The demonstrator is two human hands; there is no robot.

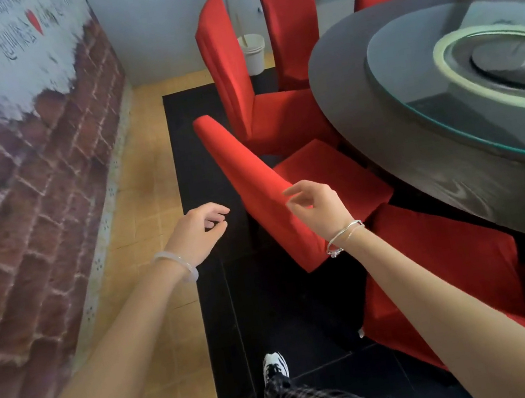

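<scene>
Left hand (201, 228) empty, fingers loosely curled, hovering over dark floor just left of red chair (251, 180) backrest

Right hand (320, 208) also relaxed and empty, fingertips at backrest's near top edge; contact cannot tell

Chair between hands, seat reaching ahead-right toward round desk (338, 81), backrest skewed to desk rim

Likely step: straighten chair

To do well: grip backrest top at both ends, turn evenly, slide seat under desk, avoid knocking neighbouring chair (231, 65) beyond

White bucket (253, 51) far ahead by wall
</scene>
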